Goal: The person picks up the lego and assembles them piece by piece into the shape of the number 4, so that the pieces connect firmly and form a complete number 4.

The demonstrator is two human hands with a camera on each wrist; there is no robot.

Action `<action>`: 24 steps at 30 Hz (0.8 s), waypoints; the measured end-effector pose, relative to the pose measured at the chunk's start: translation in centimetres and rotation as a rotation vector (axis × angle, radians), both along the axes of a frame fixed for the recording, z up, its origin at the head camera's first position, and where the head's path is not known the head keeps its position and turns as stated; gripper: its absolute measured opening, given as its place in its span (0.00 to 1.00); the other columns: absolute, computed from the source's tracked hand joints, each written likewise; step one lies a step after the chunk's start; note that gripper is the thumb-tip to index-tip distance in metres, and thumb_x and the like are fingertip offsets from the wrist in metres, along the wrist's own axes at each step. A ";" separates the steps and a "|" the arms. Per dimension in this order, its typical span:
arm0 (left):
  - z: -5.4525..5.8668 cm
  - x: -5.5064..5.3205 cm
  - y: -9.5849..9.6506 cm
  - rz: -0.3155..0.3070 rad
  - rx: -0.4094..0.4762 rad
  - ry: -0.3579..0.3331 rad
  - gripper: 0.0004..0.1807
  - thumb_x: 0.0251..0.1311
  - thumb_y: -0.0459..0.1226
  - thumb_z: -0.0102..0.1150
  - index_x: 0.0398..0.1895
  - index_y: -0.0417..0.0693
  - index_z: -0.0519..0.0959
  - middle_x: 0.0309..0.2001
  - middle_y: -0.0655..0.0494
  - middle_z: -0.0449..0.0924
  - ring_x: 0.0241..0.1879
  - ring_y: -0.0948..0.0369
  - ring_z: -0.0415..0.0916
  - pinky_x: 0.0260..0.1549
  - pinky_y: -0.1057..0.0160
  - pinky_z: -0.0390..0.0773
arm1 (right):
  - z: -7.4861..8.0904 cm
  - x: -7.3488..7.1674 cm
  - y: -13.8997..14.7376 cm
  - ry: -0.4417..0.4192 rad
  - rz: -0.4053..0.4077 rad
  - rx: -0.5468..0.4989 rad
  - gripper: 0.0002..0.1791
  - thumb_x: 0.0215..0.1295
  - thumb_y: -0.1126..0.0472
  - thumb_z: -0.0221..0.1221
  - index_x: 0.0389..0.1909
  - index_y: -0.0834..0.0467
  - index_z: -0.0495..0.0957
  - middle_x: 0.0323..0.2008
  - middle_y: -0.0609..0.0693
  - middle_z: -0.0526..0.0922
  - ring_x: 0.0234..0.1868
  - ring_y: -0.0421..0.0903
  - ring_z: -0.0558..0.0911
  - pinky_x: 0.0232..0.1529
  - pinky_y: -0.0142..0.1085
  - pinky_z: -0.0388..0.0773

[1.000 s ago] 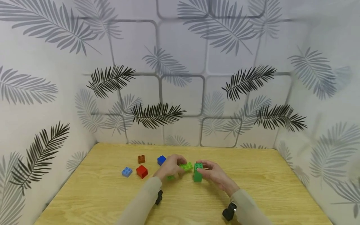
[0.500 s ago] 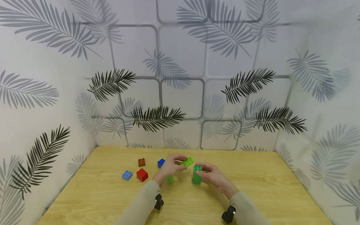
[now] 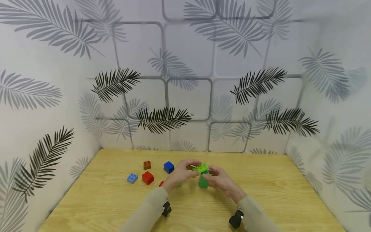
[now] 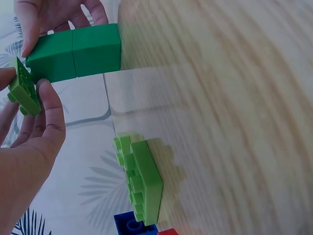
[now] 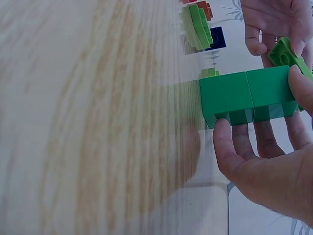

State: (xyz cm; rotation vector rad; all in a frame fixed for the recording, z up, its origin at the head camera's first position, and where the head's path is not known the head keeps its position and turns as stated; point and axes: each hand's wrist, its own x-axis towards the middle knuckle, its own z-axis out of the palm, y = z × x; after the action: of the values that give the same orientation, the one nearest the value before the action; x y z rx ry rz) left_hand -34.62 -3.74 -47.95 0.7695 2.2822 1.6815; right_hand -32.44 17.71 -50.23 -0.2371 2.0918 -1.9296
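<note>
Pinching the tilted lime block [image 3: 204, 167] with the left grip [image 3: 182, 173], clamping the right grip [image 3: 222, 182] round the green tower [image 3: 204, 183], both lower centre of the head view; probably best levelling, then aligning edges before pressing.

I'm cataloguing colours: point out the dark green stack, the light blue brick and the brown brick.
Dark green stack [image 5: 226, 98]: right wrist view, lower block's side.
Light blue brick [image 3: 132, 178]: head view, studded top.
Brown brick [image 3: 147, 164]: head view, studded top.

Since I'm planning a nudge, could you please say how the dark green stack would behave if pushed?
The dark green stack may tip, being taller than wide. Being flat-sided, it probably won't roll. It might split at the seam.
</note>
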 end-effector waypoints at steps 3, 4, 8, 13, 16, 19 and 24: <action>0.0 0.2 0.3 -0.011 -0.036 0.035 0.21 0.65 0.36 0.60 0.61 0.53 0.78 0.59 0.56 0.77 0.55 0.57 0.74 0.44 0.62 0.80 | 0.0 0.0 0.2 -0.003 -0.005 0.009 0.32 0.66 0.53 0.63 0.67 0.60 0.68 0.65 0.63 0.71 0.51 0.45 0.82 0.51 0.41 0.81; 0.0 0.2 0.3 -0.010 -0.045 0.047 0.20 0.65 0.36 0.60 0.61 0.54 0.78 0.58 0.57 0.77 0.55 0.57 0.73 0.44 0.62 0.79 | 0.1 0.0 0.2 0.001 -0.008 0.017 0.32 0.66 0.53 0.63 0.67 0.60 0.68 0.65 0.63 0.71 0.51 0.45 0.82 0.50 0.41 0.81; 0.0 0.5 0.6 0.012 -0.093 0.095 0.20 0.67 0.41 0.59 0.62 0.52 0.78 0.56 0.58 0.77 0.55 0.58 0.72 0.44 0.61 0.80 | 0.2 -0.1 0.3 -0.008 -0.015 0.035 0.32 0.65 0.52 0.64 0.67 0.59 0.69 0.65 0.62 0.71 0.51 0.45 0.80 0.49 0.39 0.80; 0.1 0.7 0.9 0.038 -0.101 0.113 0.21 0.69 0.45 0.57 0.61 0.47 0.78 0.56 0.53 0.77 0.52 0.56 0.75 0.42 0.52 0.83 | 0.2 -0.1 0.3 -0.014 0.004 0.032 0.32 0.66 0.54 0.63 0.68 0.59 0.67 0.66 0.61 0.71 0.55 0.48 0.79 0.52 0.42 0.79; 0.3 0.9 1.1 0.056 -0.107 0.108 0.21 0.68 0.45 0.58 0.60 0.47 0.79 0.57 0.52 0.78 0.52 0.56 0.75 0.40 0.55 0.83 | 0.1 -0.2 0.4 -0.004 0.023 0.037 0.32 0.66 0.54 0.63 0.69 0.59 0.67 0.66 0.60 0.71 0.55 0.48 0.79 0.53 0.43 0.79; 0.5 1.0 1.3 0.073 -0.128 0.114 0.20 0.68 0.45 0.59 0.59 0.50 0.80 0.57 0.53 0.78 0.53 0.57 0.75 0.39 0.61 0.82 | 0.1 -0.2 0.6 0.004 0.047 0.043 0.33 0.66 0.55 0.63 0.69 0.59 0.67 0.65 0.60 0.72 0.54 0.47 0.79 0.53 0.43 0.79; 0.4 1.0 1.4 0.086 -0.168 0.148 0.19 0.68 0.45 0.59 0.58 0.52 0.81 0.57 0.55 0.79 0.57 0.55 0.74 0.50 0.54 0.78 | 0.1 -0.2 0.8 0.013 0.087 0.037 0.33 0.67 0.56 0.62 0.69 0.62 0.65 0.64 0.60 0.73 0.52 0.45 0.80 0.53 0.44 0.79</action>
State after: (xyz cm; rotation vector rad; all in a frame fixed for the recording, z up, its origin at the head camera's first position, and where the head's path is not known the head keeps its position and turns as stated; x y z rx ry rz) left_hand -33.67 -2.38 -47.54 0.7932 2.5520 1.4873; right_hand -32.67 18.46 -50.16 -0.3279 2.0866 -1.8430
